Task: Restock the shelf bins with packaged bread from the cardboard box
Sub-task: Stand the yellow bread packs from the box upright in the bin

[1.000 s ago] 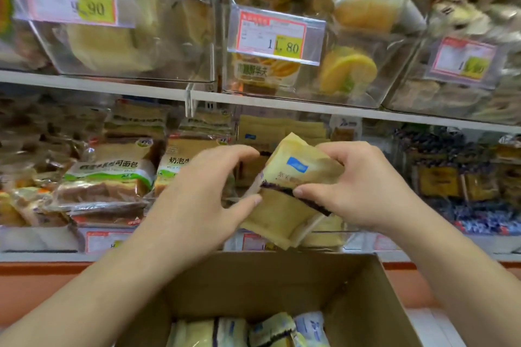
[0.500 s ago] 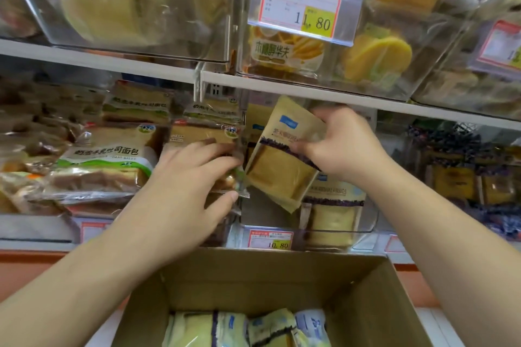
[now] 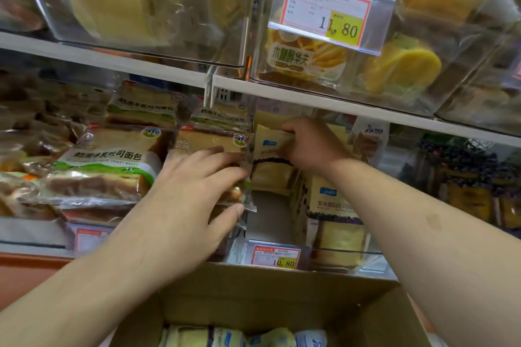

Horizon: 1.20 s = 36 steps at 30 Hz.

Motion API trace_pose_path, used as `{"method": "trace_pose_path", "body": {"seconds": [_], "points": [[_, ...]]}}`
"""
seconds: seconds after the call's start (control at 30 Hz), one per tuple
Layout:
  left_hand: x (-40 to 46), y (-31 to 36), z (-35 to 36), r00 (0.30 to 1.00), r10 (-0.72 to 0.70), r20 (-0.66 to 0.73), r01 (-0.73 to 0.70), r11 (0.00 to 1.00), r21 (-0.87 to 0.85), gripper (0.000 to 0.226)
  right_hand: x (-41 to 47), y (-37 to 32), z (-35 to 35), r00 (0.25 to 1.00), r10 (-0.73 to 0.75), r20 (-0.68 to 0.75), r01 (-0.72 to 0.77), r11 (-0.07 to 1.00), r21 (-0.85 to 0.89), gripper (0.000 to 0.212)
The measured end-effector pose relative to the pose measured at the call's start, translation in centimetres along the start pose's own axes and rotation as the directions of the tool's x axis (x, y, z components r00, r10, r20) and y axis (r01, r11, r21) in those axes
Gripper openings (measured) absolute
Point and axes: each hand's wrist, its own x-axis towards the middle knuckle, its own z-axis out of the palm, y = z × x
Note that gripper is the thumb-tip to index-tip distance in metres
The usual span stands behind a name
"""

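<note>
Cardboard box (image 3: 282, 298) below holds soft plastic-wrapped loaves. Right hand (image 3: 311, 145) grips a yellow bread packet (image 3: 270, 158) inside the clear shelf bin (image 3: 338, 255); left hand (image 3: 194, 191) presses flat on neighbouring toast packs (image 3: 208, 144).

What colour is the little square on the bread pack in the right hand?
Blue. The bread pack is pale yellow with a dark purple band; the right hand holds it. Head view.
</note>
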Motion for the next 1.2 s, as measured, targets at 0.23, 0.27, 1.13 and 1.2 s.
{"method": "trace_pose_path", "body": {"seconds": [0.23,0.27,1.13,1.2], "points": [[0.1,-0.1,0.3,1.0,0.001,-0.007,-0.001,1.0,0.0,0.048,1.9,0.6,1.3,1.0,-0.028,0.01,0.028,0.994,-0.101,0.015],[0.1,-0.1,0.3,1.0,0.0,-0.009,0.0,1.0,-0.001,0.048,1.9,0.6,1.5,1.0,-0.024,0.008,0.024,0.993,-0.113,0.012],[-6.6,5.0,0.9,0.971,0.141,0.194,-0.111,0.981,-0.157,0.05,-25.4,-2.0,0.8,0.991,-0.016,0.136,-0.009,0.984,0.18,0.035],[-8.3,4.8,1.9,0.961,0.111,0.251,-0.085,0.99,-0.111,0.05,-26.7,-1.5,2.7,0.957,0.04,0.287,-0.082,0.987,0.138,0.039]]}}
